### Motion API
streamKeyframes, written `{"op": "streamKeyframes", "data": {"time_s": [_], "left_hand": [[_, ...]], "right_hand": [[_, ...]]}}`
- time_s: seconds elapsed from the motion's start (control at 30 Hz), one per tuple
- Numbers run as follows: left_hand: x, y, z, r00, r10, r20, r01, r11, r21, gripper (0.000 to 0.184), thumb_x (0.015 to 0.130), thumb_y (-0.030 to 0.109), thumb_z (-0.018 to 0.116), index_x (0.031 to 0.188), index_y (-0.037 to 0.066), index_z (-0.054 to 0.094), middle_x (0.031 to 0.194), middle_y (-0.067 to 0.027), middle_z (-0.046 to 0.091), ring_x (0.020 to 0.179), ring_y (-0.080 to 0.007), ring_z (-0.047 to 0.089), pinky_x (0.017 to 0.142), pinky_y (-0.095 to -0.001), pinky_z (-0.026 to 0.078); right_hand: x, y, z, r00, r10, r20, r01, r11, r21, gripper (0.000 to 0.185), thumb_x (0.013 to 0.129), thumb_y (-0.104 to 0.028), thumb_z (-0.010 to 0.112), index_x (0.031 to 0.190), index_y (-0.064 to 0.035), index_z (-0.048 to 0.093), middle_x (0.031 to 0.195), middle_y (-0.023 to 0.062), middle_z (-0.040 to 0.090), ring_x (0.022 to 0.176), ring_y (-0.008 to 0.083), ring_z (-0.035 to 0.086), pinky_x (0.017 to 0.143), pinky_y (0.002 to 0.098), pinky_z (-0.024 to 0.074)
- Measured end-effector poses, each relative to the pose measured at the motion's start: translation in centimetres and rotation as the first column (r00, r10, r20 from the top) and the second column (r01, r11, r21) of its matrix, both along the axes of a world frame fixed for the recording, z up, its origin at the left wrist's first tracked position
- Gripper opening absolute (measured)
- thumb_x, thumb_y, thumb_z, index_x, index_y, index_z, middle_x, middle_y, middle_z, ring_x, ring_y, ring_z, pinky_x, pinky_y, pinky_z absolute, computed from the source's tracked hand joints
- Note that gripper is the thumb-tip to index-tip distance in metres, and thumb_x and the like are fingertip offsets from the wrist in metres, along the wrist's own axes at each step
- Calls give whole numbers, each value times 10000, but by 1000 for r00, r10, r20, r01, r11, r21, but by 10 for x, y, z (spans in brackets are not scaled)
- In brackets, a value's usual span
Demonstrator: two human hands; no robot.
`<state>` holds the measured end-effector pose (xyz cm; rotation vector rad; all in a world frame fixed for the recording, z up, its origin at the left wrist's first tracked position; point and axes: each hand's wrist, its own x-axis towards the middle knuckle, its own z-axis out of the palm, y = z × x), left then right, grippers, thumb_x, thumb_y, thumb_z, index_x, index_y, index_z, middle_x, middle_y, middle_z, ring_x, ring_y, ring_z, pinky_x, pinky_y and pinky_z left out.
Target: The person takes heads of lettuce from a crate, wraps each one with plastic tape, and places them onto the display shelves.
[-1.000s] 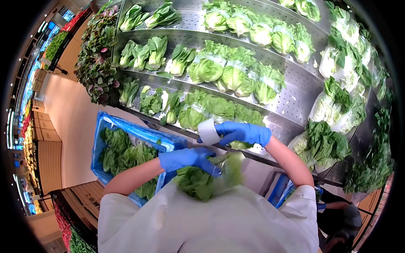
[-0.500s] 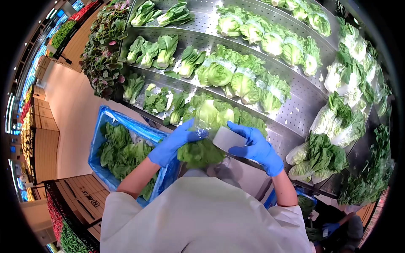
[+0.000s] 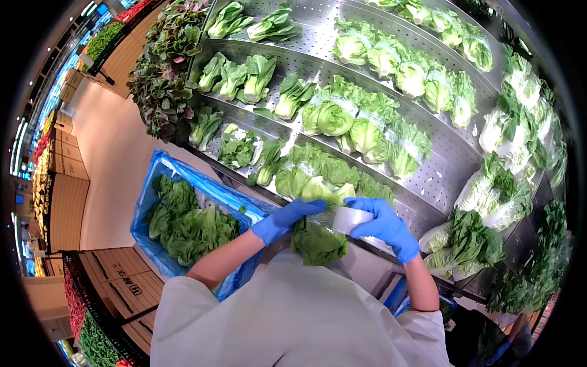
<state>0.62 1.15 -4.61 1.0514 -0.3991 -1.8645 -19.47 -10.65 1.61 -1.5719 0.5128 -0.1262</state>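
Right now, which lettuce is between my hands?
The lettuce right beside the white tape roll; the other lettuces lie on the shelves or in the blue-lined crate.

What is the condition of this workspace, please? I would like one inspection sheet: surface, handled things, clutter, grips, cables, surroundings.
Surface: tiered, perforated metal shelf, bearing rows of leafy greens.
Job's things: lettuce, leaves hanging toward the body; white roll beside it, apparently tape.
Clutter: loose leaf on the shelf, plus small scraps.
Grips: left grip on the lettuce, right grip around the roll; both blue-gloved.
Cables: nothing seen.
Surroundings: blue-lined crate of greens at left; another person at lower right, partly visible.
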Motion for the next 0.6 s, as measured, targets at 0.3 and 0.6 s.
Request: {"op": "streamKeyframes", "data": {"time_s": [0.3, 0.6], "left_hand": [[7, 46, -25, 914, 266, -305, -266, 963, 43, 705, 790, 530, 556, 1283, 60, 376, 1202, -80, 504, 1092, -209, 502, 955, -339, 396], [-12, 46, -66, 899, 257, -354, -247, 966, 73, 694, 857, 596, 338, 1317, 77, 348, 1249, -70, 479, 1094, -210, 500, 936, -359, 412]], "right_hand": [[-5, 1, 39, 960, -192, -203, 185, 981, -55, 253, 631, -141, 750, 805, -48, 591, 732, -14, 565, 665, 61, 509, 613, 220, 437], [0, -6, 32, 991, -52, -121, 43, 996, -74, 201, 667, -157, 685, 791, -38, 579, 692, -3, 533, 655, 75, 481, 615, 243, 422]]}}
